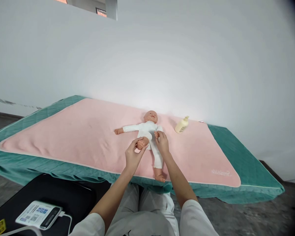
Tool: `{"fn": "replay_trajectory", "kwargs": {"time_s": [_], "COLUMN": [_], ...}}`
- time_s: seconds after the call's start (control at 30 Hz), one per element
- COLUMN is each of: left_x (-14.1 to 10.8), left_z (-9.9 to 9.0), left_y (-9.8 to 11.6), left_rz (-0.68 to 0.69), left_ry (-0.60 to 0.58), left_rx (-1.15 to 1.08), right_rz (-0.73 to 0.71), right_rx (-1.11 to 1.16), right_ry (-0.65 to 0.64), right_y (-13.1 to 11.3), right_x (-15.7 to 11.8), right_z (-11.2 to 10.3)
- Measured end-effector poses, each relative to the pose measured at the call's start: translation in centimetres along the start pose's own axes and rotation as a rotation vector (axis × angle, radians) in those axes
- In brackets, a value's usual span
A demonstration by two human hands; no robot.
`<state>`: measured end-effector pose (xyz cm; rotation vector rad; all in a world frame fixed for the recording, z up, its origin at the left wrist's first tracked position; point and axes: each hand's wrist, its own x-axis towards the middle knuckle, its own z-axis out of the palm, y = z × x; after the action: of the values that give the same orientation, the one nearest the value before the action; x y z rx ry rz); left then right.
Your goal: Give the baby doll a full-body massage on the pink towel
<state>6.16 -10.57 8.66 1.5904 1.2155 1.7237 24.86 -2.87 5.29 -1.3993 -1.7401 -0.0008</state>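
Note:
A baby doll (pixel 149 126) with a bald head and a white cloth body lies on its back on a pink mat (pixel 88 131), head toward the wall. My left hand (pixel 134 156) grips one of its feet, thumb and fingers around it, and that leg is bent up over the belly. The other leg lies straight toward the front edge of the table. My right hand (pixel 162 143) has its fingers closed on the doll's small hand at the right side of the body. The doll's other arm is stretched out to the left.
A pale yellow pump bottle (pixel 182 125) stands on the mat right of the doll. A green quilted cover (pixel 243 157) lies under the mat. White wall behind; black chair (pixel 76 196) at lower left with a white device (pixel 39 214) and cable.

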Motion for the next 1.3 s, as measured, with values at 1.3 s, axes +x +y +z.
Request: {"fn": "replay_trajectory", "kwargs": {"time_s": [1.3], "left_x": [-14.9], "left_z": [-5.6], "left_y": [-9.8], "left_rz": [-0.161], "left_ry": [-0.026], "left_rx": [0.284], "right_rz": [0.898], "right_rx": [0.721], "right_ry": [0.511], "right_y": [11.8], "right_x": [-3.0], "right_z": [-1.7]}}
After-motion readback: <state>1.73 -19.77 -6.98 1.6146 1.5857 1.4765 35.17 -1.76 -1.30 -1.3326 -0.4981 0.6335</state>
